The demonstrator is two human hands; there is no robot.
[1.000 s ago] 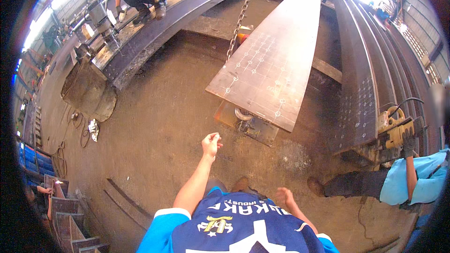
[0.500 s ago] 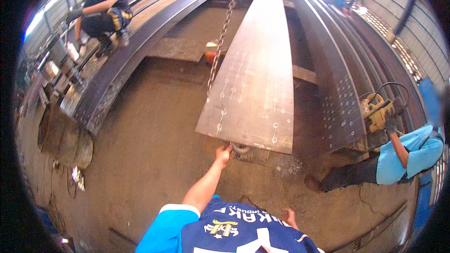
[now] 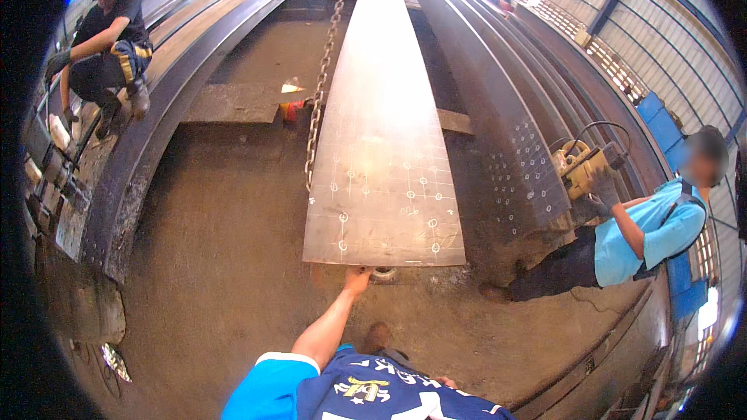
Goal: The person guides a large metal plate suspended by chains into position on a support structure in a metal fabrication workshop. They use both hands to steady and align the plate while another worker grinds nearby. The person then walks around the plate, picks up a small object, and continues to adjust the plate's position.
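Observation:
My left hand (image 3: 357,280) is closed on the near edge of a long steel beam (image 3: 381,210), its fingers partly hidden beneath that edge. White chalk circles and lines mark the beam's broad, flat top, which runs away from me and narrows into the glare. Beside its left edge a lifting chain (image 3: 322,70) hangs taut. A round metal piece (image 3: 384,273) shows just under the near end, next to my hand. Only a sliver of my right hand (image 3: 447,383) appears by my dark blue shirt; its fingers are hidden.
At right a person in a light blue shirt (image 3: 650,222) grips a yellow machine (image 3: 583,171) by drilled, chalk-marked beams (image 3: 517,132). At left another person in dark clothes (image 3: 113,47) crouches on a beam (image 3: 148,155). A crumpled shiny scrap (image 3: 116,362) lies on the floor (image 3: 210,288).
My view has turned rightward, so the surroundings sit further left. The beam's near end now looks squarer to me. My left hand keeps its hold; my right hand shows less.

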